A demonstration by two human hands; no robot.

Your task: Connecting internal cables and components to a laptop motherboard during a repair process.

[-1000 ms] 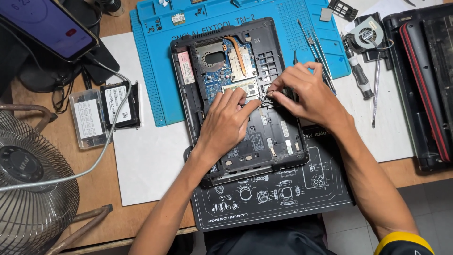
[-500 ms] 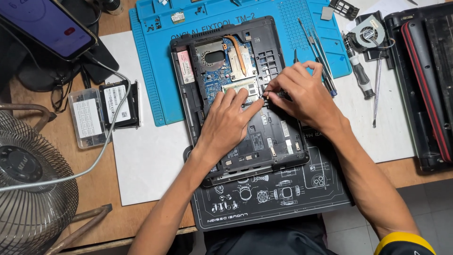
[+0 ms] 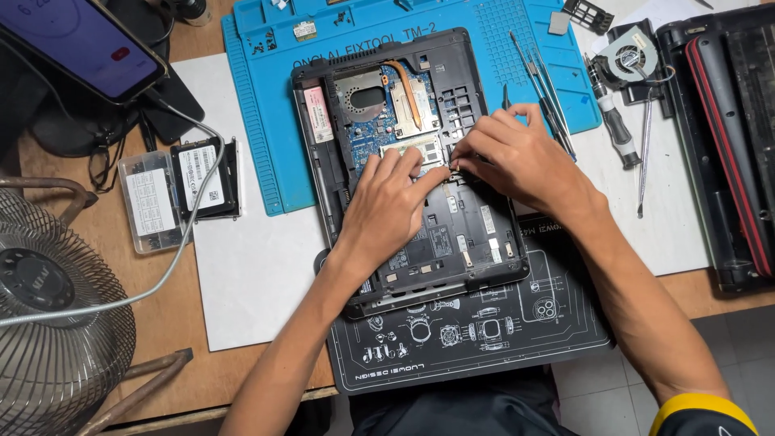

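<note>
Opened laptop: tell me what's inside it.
The opened laptop shows a blue circuit board, copper heat pipe and memory module. Left hand and right hand cover the middle.

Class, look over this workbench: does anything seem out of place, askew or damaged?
The laptop lies upside down with its bottom cover off, circuit board and copper pipe bare. It sits askew, half on the blue mat, half on the black mat. A loose fan lies beside it. The left hand and right hand press at the memory slot.

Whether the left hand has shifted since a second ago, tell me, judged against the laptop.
No. The left hand lies in the same spot on the open laptop, fingertips at the memory module below the copper pipe, as before.
</note>
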